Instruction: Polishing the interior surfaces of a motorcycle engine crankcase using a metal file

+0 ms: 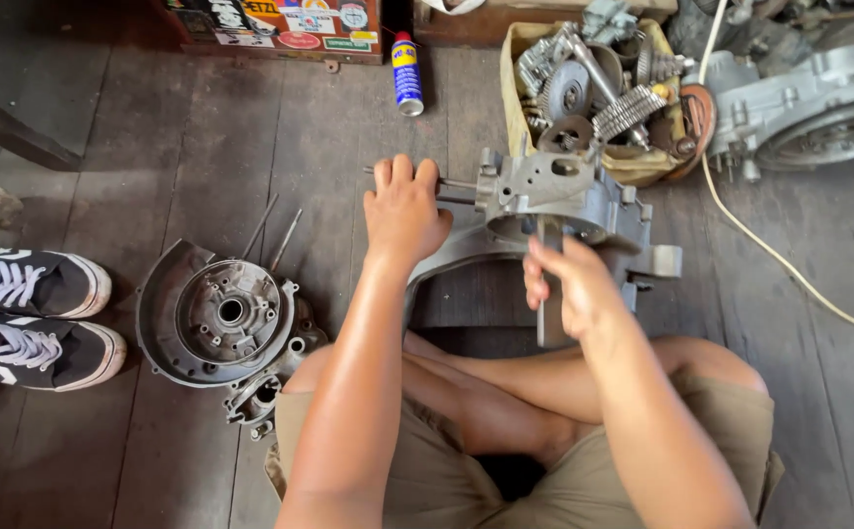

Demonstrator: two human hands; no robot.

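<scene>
Floor [192, 147] of dark planks, carrying everything within reach of crossed legs. Engine case [554, 211] standing just ahead of both hands, tilted up on edge, likely so that its open face looks toward the worker. Second case half [221, 313] lying flat, well to the left of the left hand, probably set aside out of the way. Box [598, 98] crammed with gears and sprockets just beyond the case, near enough for a reach from the right hand. Pair of black shoes [30, 318] far to the left. Left hand [405, 211] curled, fingers closed over the case's left rim and the thin studs there, apparently bracing it steady. Right hand [569, 289] wrapped shut around a flat metal tool [549, 284], held upright against the case's near side, its upper end in the casting. Spray can [406, 73] lying beyond the left hand. Two loose rods [272, 233] left of that hand.
</scene>
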